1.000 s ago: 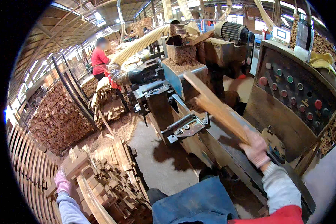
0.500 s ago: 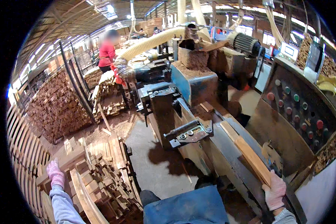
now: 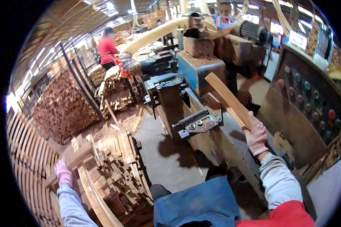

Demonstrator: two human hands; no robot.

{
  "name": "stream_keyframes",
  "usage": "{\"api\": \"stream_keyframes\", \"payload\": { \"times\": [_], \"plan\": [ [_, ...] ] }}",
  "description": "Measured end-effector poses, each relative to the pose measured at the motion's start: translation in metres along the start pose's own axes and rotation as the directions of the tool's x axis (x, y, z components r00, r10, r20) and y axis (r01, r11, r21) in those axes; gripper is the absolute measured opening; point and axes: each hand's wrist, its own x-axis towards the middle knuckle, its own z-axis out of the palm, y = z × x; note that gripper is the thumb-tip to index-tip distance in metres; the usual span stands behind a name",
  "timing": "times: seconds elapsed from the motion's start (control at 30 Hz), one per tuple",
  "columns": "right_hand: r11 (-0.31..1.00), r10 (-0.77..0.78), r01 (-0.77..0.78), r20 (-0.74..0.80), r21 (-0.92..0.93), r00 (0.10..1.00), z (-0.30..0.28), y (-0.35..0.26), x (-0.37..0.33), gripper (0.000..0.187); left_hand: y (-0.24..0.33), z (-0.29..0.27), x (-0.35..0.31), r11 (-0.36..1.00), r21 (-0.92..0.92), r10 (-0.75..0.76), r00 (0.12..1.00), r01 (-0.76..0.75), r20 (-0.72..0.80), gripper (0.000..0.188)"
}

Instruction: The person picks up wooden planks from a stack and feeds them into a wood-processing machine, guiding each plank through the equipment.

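Observation:
My right hand (image 3: 256, 134), in a pale pink work glove, is closed round the near end of a wooden strip (image 3: 228, 99). The strip slants up and away over the metal machine bed (image 3: 236, 142), its far end raised. Far to the left, my left hand (image 3: 63, 173), also in a pink glove, lies across a wooden board (image 3: 77, 157) on the timber stack, fingers bent over it. A long wooden plank (image 3: 91, 191) runs beside that hand. On the machine, a metal guide bracket (image 3: 199, 125) sits left of the strip.
A control panel with coloured buttons (image 3: 310, 96) stands at the right. Stacked wood pieces (image 3: 121, 172) fill the lower left. Behind the bed are a blue machine housing (image 3: 201, 73) and a cream hose (image 3: 153, 36). A person in red (image 3: 108, 51) stands at the back left.
My right hand has lifted the wooden strip off the bed and moved it forward and to the left. My left hand stays at the board; the view has shifted slightly.

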Motion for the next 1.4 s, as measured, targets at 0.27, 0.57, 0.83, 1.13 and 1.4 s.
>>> {"api": "stream_keyframes", "payload": {
  "times": [0.27, 0.57, 0.83, 1.13, 1.4],
  "plan": [
    [0.978, 0.169, -0.123, 0.294, -0.167, 0.941, -0.132, 0.013, -0.129, 0.068, -0.016, 0.015, 0.014, 0.995, -0.096, 0.028, 0.997, -0.034, -0.068, 0.067],
    [0.99, -0.03, 0.023, 0.054, 0.138, 0.998, -0.028, 0.033, -0.037, 0.053, 0.012, -0.091, -0.019, 0.97, -0.029, 0.217, 0.912, -0.242, -0.349, 0.06],
    [0.976, -0.097, 0.093, 0.011, 0.198, 0.995, 0.057, -0.02, 0.063, 0.05, 0.185, -0.257, -0.086, 0.625, 0.092, 0.676, 0.479, -0.775, -0.56, 0.034],
    [0.827, -0.167, -0.105, 0.419, 0.553, 0.892, -0.116, -0.1, -0.053, 0.072, 0.431, -0.387, -0.247, 0.106, 0.184, 0.752, -0.042, -0.977, -0.658, 0.044],
    [0.973, 0.224, -0.218, 0.494, -0.071, 0.84, -0.251, 0.014, -0.207, 0.082, 0.421, -0.38, -0.238, -0.099, -0.022, 0.562, -0.038, -0.995, -0.826, 0.065]
  ]
}}
